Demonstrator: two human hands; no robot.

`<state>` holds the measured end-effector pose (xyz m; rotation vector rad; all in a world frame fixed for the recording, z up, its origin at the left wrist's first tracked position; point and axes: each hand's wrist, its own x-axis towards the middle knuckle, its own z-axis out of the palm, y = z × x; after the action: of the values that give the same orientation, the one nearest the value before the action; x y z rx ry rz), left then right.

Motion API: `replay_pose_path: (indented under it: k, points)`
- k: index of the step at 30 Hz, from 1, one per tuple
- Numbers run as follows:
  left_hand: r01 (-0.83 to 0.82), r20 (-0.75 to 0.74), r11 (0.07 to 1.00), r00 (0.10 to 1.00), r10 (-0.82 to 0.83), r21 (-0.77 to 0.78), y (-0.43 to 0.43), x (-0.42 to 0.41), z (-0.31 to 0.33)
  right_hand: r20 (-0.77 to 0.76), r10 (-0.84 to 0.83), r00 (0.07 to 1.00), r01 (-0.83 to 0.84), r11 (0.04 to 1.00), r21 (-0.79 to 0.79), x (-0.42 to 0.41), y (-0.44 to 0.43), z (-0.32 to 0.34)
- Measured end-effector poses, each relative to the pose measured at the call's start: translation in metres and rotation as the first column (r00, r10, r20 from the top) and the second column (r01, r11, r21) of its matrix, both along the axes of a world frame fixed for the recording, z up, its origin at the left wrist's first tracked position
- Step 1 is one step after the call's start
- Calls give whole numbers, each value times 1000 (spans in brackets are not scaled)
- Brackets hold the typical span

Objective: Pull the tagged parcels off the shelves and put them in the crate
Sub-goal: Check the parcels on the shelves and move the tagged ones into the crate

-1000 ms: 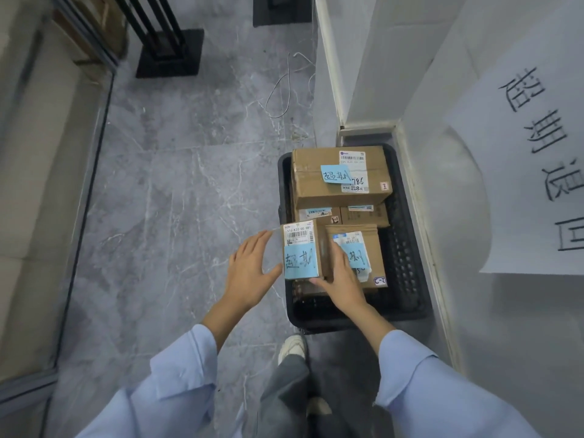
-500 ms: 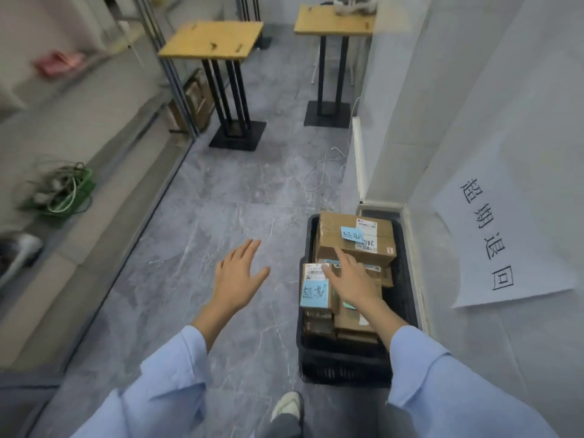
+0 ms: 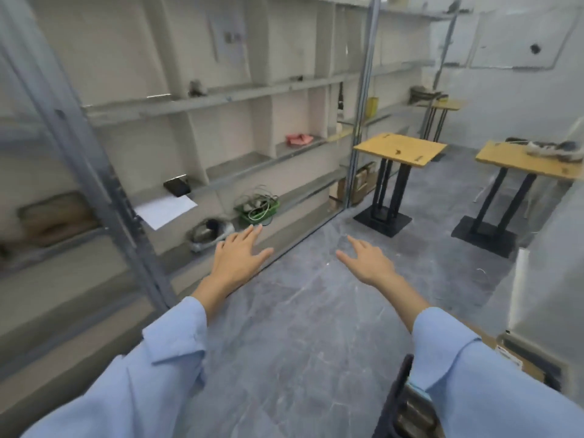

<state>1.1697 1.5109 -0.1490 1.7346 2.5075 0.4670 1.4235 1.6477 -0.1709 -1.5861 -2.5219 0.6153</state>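
My left hand (image 3: 238, 256) and my right hand (image 3: 366, 260) are both stretched out in front of me over the grey floor, fingers straight, holding nothing. The black crate (image 3: 398, 403) shows only as a sliver at the bottom right, mostly hidden under my right sleeve; the edge of a cardboard parcel (image 3: 518, 363) with a white label lies in it. The grey shelves (image 3: 202, 102) run along the left wall. A brown padded parcel (image 3: 53, 216) lies blurred on a low shelf at far left. I see no tag on it.
On the shelves lie a black phone (image 3: 177, 186), a white sheet (image 3: 166, 210), a green basket of cables (image 3: 257, 207), a pink item (image 3: 298, 139) and a grey bundle (image 3: 208, 233). Two yellow-topped tables (image 3: 399, 150) (image 3: 527, 161) on black stands occupy the far right floor.
The view has swung up and left from the crate to the shelves. My right hand has let go of the parcels in the crate and now reaches forward empty beside the left.
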Motion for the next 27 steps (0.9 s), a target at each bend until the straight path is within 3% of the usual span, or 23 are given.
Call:
replay_pose_path:
  k: [7,14,27]
  points:
    - [-303,-28,949,951,306,93,-140,-114,45,-9,334,943,-331,938,100,-176,-64,55]
    - [-599,-49,789,792,609,135,-316,-215,71,-18,648,761,-634,749,194,-350,-190,95]
    - [-860,-107,474,462,881,191,-667,-372,104,1,894,449,-858,430,281,-623,-525,116]
